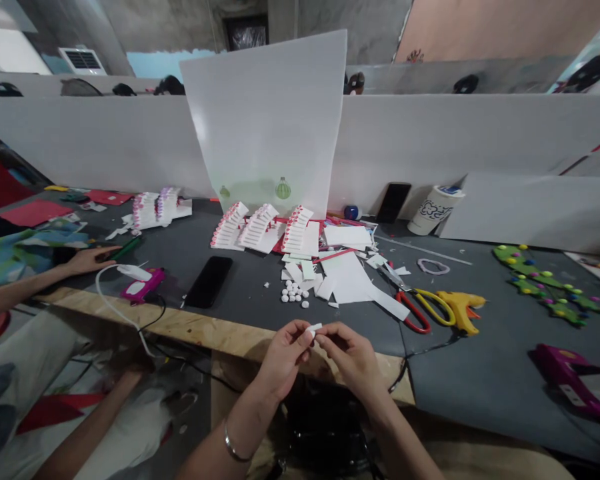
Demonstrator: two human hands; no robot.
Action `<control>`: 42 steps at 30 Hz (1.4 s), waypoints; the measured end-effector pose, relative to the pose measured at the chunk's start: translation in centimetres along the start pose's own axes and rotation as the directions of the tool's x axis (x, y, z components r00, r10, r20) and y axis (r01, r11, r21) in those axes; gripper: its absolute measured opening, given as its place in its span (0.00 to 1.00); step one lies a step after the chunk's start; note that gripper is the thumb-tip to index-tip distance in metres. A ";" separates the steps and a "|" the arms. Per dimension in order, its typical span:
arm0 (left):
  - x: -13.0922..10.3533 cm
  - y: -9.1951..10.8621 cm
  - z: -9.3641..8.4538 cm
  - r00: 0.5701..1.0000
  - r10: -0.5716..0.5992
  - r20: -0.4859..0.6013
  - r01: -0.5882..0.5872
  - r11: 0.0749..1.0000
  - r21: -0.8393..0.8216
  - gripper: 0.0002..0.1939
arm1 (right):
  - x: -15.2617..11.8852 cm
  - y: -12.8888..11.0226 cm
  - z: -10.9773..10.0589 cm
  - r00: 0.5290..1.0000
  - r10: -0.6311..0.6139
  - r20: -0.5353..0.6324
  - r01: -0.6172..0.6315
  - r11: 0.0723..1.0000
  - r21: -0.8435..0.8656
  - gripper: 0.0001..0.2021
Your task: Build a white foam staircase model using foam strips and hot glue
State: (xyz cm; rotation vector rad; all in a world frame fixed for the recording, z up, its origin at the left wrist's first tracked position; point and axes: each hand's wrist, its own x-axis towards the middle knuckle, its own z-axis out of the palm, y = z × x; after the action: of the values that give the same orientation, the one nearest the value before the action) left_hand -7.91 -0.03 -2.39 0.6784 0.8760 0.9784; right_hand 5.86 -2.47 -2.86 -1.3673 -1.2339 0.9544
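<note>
Just in front of the table's wooden edge, my left hand (287,353) and my right hand (351,357) meet with fingertips closed on a small white paper strip (316,327). The strip looks partly rolled, though fingers hide much of it. Beyond my hands, a cluster of small white rolled paper discs (293,292) lies on the dark tabletop. Cut white paper pieces (349,277) spread to the right of the discs. Scissors (413,303) with one red and one yellow handle lie beside a yellow glue gun (463,308).
Fanned paper pieces with red tips (296,230) stand before a tall white board (270,127). A black phone (209,282) and a magenta power strip (143,287) lie left. Another person's hand (87,261) rests at far left. A patterned cup (434,210) leans at the back right.
</note>
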 end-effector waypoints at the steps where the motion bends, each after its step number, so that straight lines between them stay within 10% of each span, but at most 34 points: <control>1: 0.0 -0.2 0.0 0.999 0.039 -0.025 -0.038 0.999 0.019 0.19 | -0.2 -0.1 0.1 1.000 -0.023 -0.008 0.023 0.999 -0.025 0.12; 13: 0.5 -1.2 -0.5 0.949 0.302 -0.092 -0.255 0.904 0.342 0.10 | -0.1 -0.1 0.4 0.994 -0.109 0.018 0.111 0.975 -0.191 0.14; 33: -0.7 0.4 0.1 0.810 0.550 0.202 -0.487 0.439 0.755 0.04 | 0.2 -0.3 -1.2 0.996 0.060 0.069 -0.061 0.998 0.018 0.17; 42: -1.9 -0.1 0.4 0.820 0.541 0.188 -0.522 0.569 0.636 0.11 | 0.1 0.7 -1.9 0.964 0.173 0.200 -0.218 0.950 0.225 0.18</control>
State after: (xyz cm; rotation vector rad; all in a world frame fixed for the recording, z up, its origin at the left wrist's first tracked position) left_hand -8.06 -1.86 -1.64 1.6384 1.0823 1.2094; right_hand 7.84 -2.67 -3.25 -1.2432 -1.0795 1.3485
